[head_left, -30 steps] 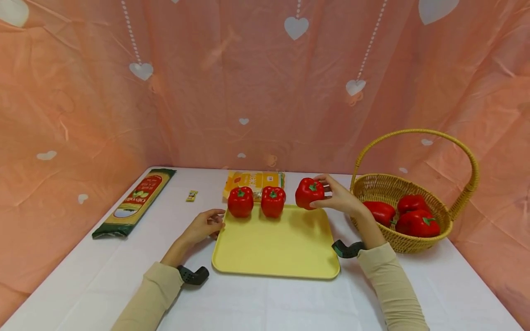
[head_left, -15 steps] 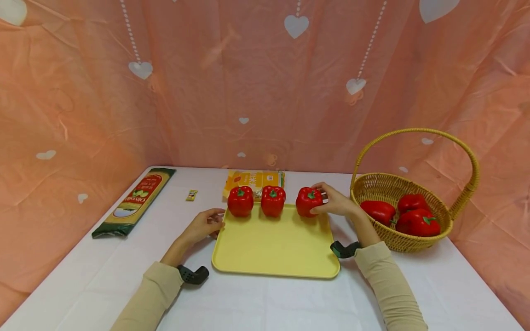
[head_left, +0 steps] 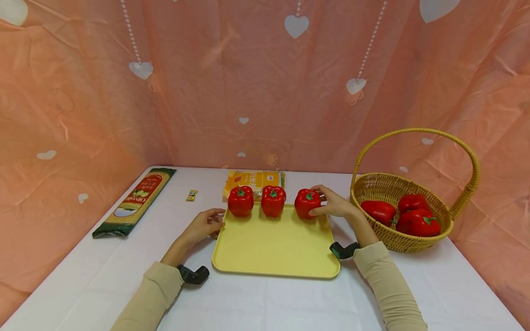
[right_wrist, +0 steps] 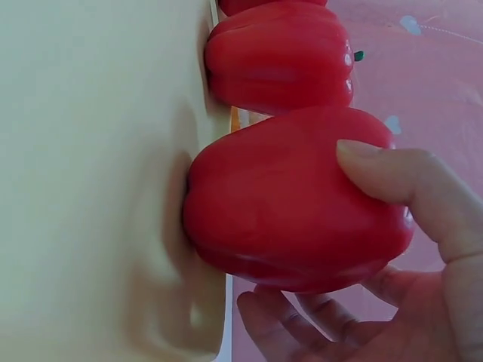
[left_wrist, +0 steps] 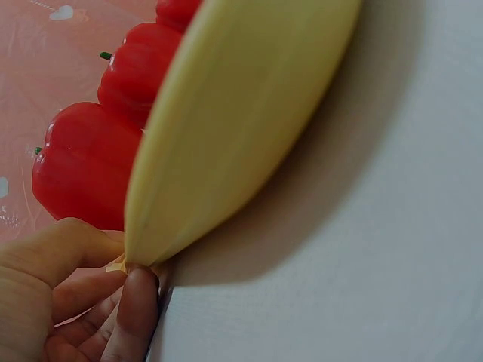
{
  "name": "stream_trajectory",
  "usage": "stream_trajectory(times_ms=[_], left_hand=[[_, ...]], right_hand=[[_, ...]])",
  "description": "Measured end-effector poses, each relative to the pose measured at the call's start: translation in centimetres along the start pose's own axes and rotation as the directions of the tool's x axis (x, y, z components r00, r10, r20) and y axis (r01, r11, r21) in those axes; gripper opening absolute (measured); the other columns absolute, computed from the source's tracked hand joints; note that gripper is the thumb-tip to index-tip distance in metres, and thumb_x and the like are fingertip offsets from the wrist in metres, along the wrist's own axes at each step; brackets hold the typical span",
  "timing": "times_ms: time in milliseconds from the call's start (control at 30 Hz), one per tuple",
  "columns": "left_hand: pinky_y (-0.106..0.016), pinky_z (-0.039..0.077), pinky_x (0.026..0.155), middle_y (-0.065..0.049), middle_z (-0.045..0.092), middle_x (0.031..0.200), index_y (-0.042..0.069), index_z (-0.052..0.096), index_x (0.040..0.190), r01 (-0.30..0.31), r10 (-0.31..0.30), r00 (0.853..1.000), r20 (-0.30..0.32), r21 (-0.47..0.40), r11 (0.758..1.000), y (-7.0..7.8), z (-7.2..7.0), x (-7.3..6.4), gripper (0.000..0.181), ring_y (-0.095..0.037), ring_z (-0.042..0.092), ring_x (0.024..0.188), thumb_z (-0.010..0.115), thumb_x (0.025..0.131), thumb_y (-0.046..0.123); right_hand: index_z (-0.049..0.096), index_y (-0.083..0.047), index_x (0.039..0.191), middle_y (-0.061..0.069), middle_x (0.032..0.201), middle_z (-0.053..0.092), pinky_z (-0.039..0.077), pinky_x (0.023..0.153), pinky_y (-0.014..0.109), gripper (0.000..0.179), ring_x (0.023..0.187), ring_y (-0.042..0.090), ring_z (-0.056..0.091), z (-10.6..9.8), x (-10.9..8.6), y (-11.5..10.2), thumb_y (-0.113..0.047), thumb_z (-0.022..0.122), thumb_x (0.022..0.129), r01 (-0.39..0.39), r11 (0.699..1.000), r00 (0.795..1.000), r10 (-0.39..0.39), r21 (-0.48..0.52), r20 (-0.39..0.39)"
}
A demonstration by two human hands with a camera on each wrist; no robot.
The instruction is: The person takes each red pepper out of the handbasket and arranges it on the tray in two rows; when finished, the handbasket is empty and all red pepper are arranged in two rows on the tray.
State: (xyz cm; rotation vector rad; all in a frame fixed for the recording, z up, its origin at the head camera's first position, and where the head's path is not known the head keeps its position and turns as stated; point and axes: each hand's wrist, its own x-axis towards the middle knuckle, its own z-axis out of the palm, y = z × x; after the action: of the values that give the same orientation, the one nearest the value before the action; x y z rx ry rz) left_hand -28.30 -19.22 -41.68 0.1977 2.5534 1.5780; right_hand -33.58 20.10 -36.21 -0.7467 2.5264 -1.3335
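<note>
Three red bell peppers stand in a row along the far edge of a yellow tray: a left pepper, a middle pepper and a right pepper. My right hand holds the right pepper, thumb on its near side and fingers behind it. In the right wrist view this bell pepper sits with its base against the tray surface. At the tray's left side, my left hand pinches the rim; the left wrist view shows thumb and fingers meeting at the tray's corner.
A wicker basket with a tall handle stands at the right, holding three more red peppers. Behind the tray lies an orange packet. A small yellow sachet and a long green-ended package lie at the left.
My right hand has lowered the right pepper onto the tray's far right part, then shifted it slightly left and nearer. The left hand stays at the tray rim.
</note>
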Motion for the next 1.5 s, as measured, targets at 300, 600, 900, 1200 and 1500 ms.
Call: stream_trajectory(times_ms=[300,600,900,1200,1500], left_hand=[[-0.027,0.054,0.061,-0.014,0.053,0.095,-0.005,0.045,0.131,-0.018,0.018,1.0,0.011,-0.003,1.0,-0.1,0.0,0.1,0.047,-0.016,0.055,0.067,0.06,0.088,0.006],[-0.028,0.054,0.062,-0.013,0.054,0.096,-0.003,0.046,0.131,-0.016,0.016,1.0,0.005,0.006,1.0,-0.1,0.0,0.0,0.046,-0.016,0.055,0.069,0.059,0.089,0.006],[-0.028,0.054,0.062,-0.014,0.054,0.097,-0.003,0.045,0.132,-0.012,0.012,1.0,0.01,0.009,1.0,0.0,0.0,0.0,0.046,-0.017,0.055,0.069,0.059,0.089,0.008],[-0.028,0.054,0.062,-0.013,0.054,0.097,-0.003,0.045,0.132,-0.008,0.008,1.0,0.01,-0.004,1.0,0.1,-0.1,0.0,0.047,-0.017,0.054,0.071,0.059,0.089,0.008],[-0.029,0.054,0.062,-0.014,0.054,0.098,-0.003,0.045,0.132,-0.009,0.009,1.0,0.011,0.001,1.0,-0.1,-0.2,0.0,0.046,-0.017,0.055,0.07,0.059,0.089,0.007]], right_hand=[[0.034,0.003,0.135,0.025,0.126,0.043,0.044,0.092,0.049,0.07,0.116,0.041,0.043,0.1,-0.2,0.1,-0.01,0.072,0.078,-0.034,0.999,0.999,0.034,-0.005,0.006],[0.028,0.001,0.14,0.027,0.131,0.038,0.044,0.093,0.051,0.077,0.12,0.044,0.04,-0.2,-0.2,0.2,-0.011,0.073,0.078,-0.025,1.0,1.0,0.025,0.009,0.003],[0.026,-0.003,0.142,0.028,0.136,0.034,0.038,0.099,0.053,0.078,0.123,0.045,0.037,-1.2,-1.3,-1.5,-0.012,0.072,0.08,0.019,1.0,0.999,-0.019,0.011,-0.028],[0.032,-0.004,0.14,0.022,0.134,0.039,0.03,0.103,0.057,0.071,0.123,0.041,0.038,-3.2,-2.7,-3.1,-0.009,0.071,0.081,0.11,0.993,0.993,-0.109,0.039,-0.037],[0.044,-0.004,0.133,0.016,0.127,0.049,0.048,0.091,0.03,0.053,0.114,0.026,0.052,-6.4,-6.1,-4.5,-0.011,0.066,0.086,0.162,0.986,0.985,-0.165,-0.05,-0.055]])
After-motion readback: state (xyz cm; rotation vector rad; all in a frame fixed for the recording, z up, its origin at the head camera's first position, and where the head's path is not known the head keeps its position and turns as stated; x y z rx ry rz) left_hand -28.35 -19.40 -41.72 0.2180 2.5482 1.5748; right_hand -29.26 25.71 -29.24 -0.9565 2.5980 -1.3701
